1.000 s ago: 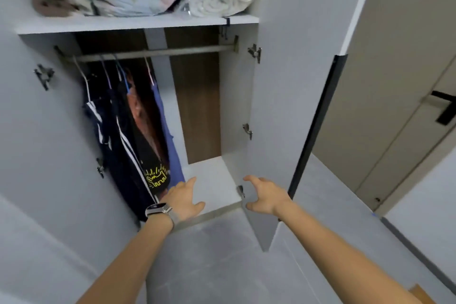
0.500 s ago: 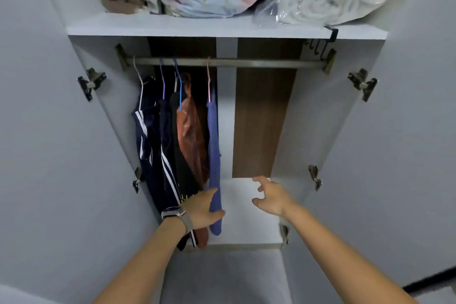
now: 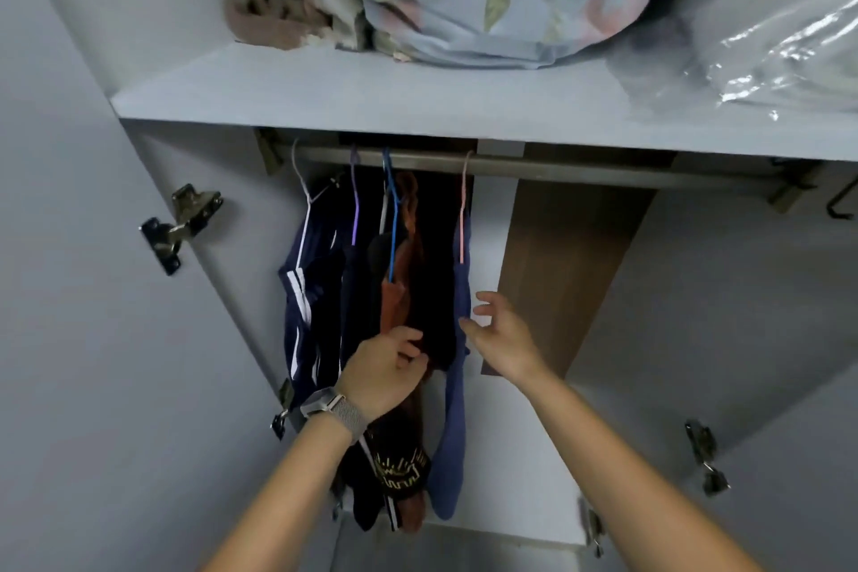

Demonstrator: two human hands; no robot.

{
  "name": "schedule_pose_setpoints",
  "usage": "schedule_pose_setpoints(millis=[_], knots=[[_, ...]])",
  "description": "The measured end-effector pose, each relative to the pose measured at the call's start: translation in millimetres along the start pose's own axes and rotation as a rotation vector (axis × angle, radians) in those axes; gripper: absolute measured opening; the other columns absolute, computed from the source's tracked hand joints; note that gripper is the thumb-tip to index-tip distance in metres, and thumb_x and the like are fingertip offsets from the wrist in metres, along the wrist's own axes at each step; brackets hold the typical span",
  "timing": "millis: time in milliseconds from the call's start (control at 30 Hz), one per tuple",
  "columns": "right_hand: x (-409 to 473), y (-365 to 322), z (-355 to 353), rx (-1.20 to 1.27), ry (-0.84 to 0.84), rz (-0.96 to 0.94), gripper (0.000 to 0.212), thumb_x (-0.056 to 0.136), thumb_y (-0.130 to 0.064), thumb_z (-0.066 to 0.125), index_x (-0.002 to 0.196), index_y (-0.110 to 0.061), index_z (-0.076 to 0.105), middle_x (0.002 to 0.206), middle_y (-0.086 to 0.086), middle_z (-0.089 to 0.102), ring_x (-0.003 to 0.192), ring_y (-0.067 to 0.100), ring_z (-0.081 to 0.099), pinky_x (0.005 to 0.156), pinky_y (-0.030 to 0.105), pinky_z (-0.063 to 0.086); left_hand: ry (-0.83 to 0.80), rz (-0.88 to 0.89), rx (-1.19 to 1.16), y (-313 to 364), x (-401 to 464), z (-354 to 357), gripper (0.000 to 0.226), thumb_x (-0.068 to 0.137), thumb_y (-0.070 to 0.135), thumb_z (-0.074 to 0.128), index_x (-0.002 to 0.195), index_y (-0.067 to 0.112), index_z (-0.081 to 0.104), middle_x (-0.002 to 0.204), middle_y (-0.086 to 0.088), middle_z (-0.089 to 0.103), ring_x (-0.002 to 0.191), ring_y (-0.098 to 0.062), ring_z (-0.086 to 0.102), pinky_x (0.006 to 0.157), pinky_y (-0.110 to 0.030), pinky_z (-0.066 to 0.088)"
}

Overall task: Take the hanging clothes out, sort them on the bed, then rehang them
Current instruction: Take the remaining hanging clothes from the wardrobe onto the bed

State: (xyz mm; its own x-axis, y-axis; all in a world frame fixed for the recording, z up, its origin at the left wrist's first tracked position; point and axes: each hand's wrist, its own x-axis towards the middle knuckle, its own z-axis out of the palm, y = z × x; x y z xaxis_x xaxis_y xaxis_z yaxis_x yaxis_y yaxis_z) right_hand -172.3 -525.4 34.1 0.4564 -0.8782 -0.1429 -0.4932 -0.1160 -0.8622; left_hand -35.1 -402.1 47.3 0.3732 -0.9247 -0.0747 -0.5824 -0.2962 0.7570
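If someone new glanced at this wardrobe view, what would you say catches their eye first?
Probably the two hands reaching into the open wardrobe: the left hand at the dark hanging clothes, the right hand open beside the blue garment. Next, the rumpled floral bedding piled on the shelf above the rail.

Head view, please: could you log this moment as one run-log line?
stage: reaching into wardrobe | left hand: fingers curled at dark garments | right hand: open beside blue garment | clothes on rail

No readable text anywhere; the black garment (image 3: 401,474) at lower centre bears only a yellow line drawing.
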Motion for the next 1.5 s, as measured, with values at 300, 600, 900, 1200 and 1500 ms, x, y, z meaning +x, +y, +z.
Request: schedule_pose_setpoints(millis=[300, 600, 900, 1200, 1500], knots=[[92.3, -29.7, 19.9, 0.024, 0.182, -0.010, 0.037, 0.085, -0.022, 0.069, 0.118, -0.010, 0.057, 0.106, -0.002, 0.054, 0.102, 0.013, 0.052, 0.079, 0.011, 0.041, -0.042, 0.101, -0.135, -4.1, 50.5, -4.4, 0.033, 0.087, 0.022, 0.060, 0.120, 0.024, 0.057, 0.095, 0.014, 0.065, 0.079, 0.001, 0.064, 0.079, -0.016, 0.050], [97.9, -45.3, 18.2, 0.216, 0.249, -0.023, 0.049, 0.100, -0.035, 0.043, 0.057, -0.016, 0.030, 0.051, -0.002, 0.029, 0.041, 0.006, 0.026, 0.044, 0.020, 0.022, 0.411, 0.139, -0.129, -3.3, 68.3, -14.0, 0.033, 0.079, 0.008, 0.065, 0.109, 0.020, 0.063, 0.104, 0.004, 0.061, 0.092, -0.006, 0.058, 0.083, -0.014, 0.045], [46.8, -27.0, -26.9, 0.304, 0.373, -0.124, 0.050, 0.099, -0.034, 0.045, 0.054, -0.013, 0.039, 0.051, 0.000, 0.032, 0.049, 0.010, 0.029, 0.049, 0.026, 0.026, 0.542, 0.035, 0.017, 3.7, 80.6, -6.7, 0.052, 0.078, 0.013, 0.065, 0.128, 0.009, 0.052, 0.124, -0.007, 0.055, 0.115, -0.022, 0.047, 0.086, -0.019, 0.035], [35.0, -21.9, -56.1, 0.294, 0.456, -0.198, 0.048, 0.099, -0.027, 0.046, 0.055, -0.007, 0.043, 0.049, 0.001, 0.030, 0.046, 0.009, 0.026, 0.047, 0.024, 0.024, 0.392, -0.174, 0.483, 31.1, 108.8, 11.9, 0.063, 0.087, 0.030, 0.053, 0.139, 0.003, 0.031, 0.128, -0.010, 0.051, 0.116, -0.024, 0.050, 0.083, -0.031, 0.047], [0.1, 24.2, -41.1, 0.252, 0.388, -0.019, 0.046, 0.095, -0.028, 0.053, 0.054, -0.007, 0.045, 0.051, 0.006, 0.039, 0.051, 0.013, 0.033, 0.049, 0.028, 0.029, 0.230, -0.091, -0.351, 0.6, 133.3, 11.8, 0.017, 0.089, 0.019, 0.059, 0.076, 0.012, 0.050, 0.074, -0.006, 0.057, 0.074, -0.024, 0.059, 0.071, -0.034, 0.047]])
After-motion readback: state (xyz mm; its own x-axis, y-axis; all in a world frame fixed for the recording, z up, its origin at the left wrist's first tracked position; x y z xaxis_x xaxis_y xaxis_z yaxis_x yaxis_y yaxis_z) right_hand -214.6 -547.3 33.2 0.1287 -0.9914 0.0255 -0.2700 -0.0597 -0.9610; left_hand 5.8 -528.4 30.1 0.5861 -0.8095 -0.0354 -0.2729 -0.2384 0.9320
